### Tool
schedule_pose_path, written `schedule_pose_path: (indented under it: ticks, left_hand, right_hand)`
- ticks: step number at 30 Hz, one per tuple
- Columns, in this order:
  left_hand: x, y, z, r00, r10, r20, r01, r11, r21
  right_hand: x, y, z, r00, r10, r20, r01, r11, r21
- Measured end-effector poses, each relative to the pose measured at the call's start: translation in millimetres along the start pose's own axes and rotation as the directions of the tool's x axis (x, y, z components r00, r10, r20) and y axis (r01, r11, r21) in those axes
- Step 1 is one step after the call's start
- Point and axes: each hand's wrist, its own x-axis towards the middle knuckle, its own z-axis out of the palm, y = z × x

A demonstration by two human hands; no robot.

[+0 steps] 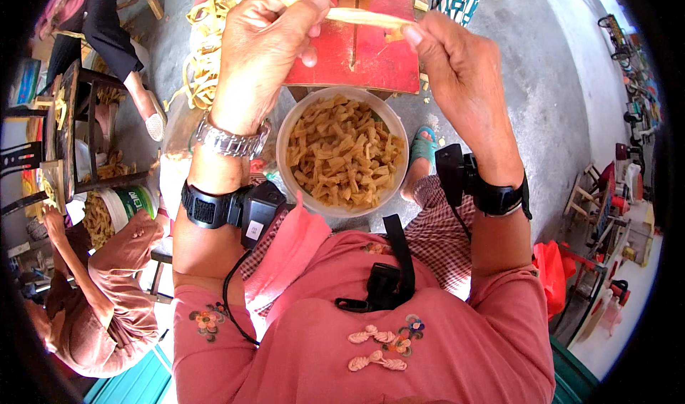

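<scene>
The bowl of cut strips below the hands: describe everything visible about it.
The bowl is round, pale and translucent-looking, likely plastic, upright and seen from above. It is filled nearly to the rim with short, tan, flat strip pieces lying in a loose jumble. It sits below the red board, between the person's forearms. The left forearm overlaps its left rim in view; actual contact cannot be told.

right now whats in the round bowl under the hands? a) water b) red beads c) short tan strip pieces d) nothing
c: the white bowl is heaped with short tan strip pieces, like the strip stretched between the left hand and right hand.
</scene>
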Motion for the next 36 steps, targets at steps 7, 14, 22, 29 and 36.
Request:
schedule_pose_path:
  ticks: [7,14,22,29,36]
  left_hand:
    - [12,-38,-8,0.929,0.362,0.077,-0.184,0.271,0.945]
    - [-41,-1,-10,0.856,-0.305,0.418,0.082,0.877,0.473]
    - [-75,-47,0,0.674,-0.619,0.403,0.617,0.772,0.155]
    - [-68,-45,1,0.621,-0.631,0.464,0.63,0.755,0.183]
    - [-76,-50,-8,0.872,-0.19,0.452,0.039,0.946,0.321]
  right_hand:
    - [-5,29,36,0.992,-0.115,0.05,0.125,0.908,-0.399]
    - [-47,-25,28,0.956,-0.273,0.109,0.292,0.923,-0.249]
    - [-93,-56,59,0.869,-0.445,0.216,0.379,0.88,0.285]
    - [-105,-74,59,0.775,-0.406,0.484,0.139,0.857,0.496]
    - [-79,-34,56,0.98,-0.146,-0.138,0.196,0.851,0.487]
